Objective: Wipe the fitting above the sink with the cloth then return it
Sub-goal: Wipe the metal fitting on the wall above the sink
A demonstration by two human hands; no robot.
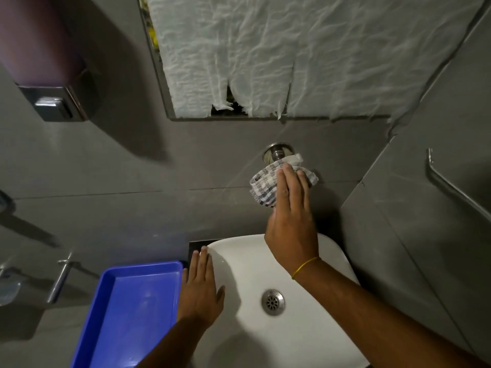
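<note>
Step in hand: you are on the wiping step; the return of the cloth is not yet done.
Right hand (291,208): your fingers lie flat and close together, pressing the checked cloth (265,185) against the wall fitting; the thumb is hidden, so you cannot tell whether it pinches the cloth.
Checked cloth: bunched over the lower part of the chrome tap fitting (277,152), on the grey tiled wall (212,155) far of the sink.
Chrome tap fitting: only its round flange and a short stub show above the cloth; the rest is covered.
Left hand (202,288): open, fingers loosely together, palm resting on the left rim of the white sink (239,261), holding nothing.
Blue tray (127,309): just left of the sink, empty, likely where the cloth belongs.
Next move: rub around the exposed flange, then carry the cloth near and left to the tray.
</note>
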